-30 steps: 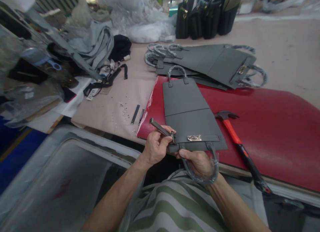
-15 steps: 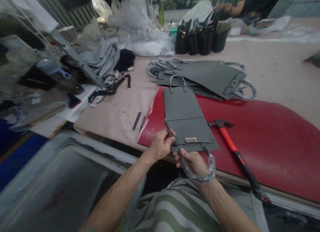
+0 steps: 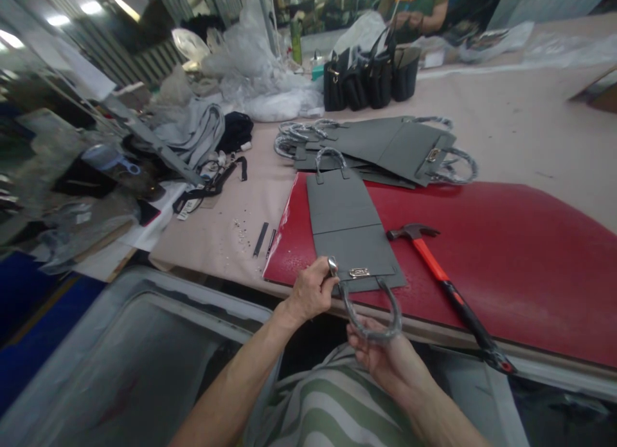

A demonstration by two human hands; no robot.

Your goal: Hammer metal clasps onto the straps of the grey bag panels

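A grey flat bag panel [image 3: 344, 206] lies on the red board, a plastic-wrapped handle at each end and a metal clasp [image 3: 359, 273] near its close edge. My left hand [image 3: 311, 291] is closed in a pinch at the panel's near left corner, gripping a small strap with a shiny metal end [image 3: 332, 265]; most of the strap is hidden. Below the board's edge, my right hand [image 3: 378, 352] is palm up, its fingers curled around the bottom of the near wrapped handle [image 3: 396, 309]. A claw hammer [image 3: 436, 260] with a red and black shaft rests right of the panel.
The red board [image 3: 506, 254] covers the table's near side. Behind it are stacked grey bag panels [image 3: 385, 145] and black bags [image 3: 378, 80]. Left are a dark bar [image 3: 261, 239], a thin punch [image 3: 271, 243], scattered bits and a grey bin [image 3: 159, 292]. A person [image 3: 424, 9] is across the table.
My right hand has slid down from the handle's base to its lower curve. My left hand has turned, swinging the strap's metal end down and nearer to me. The view has shifted slightly.
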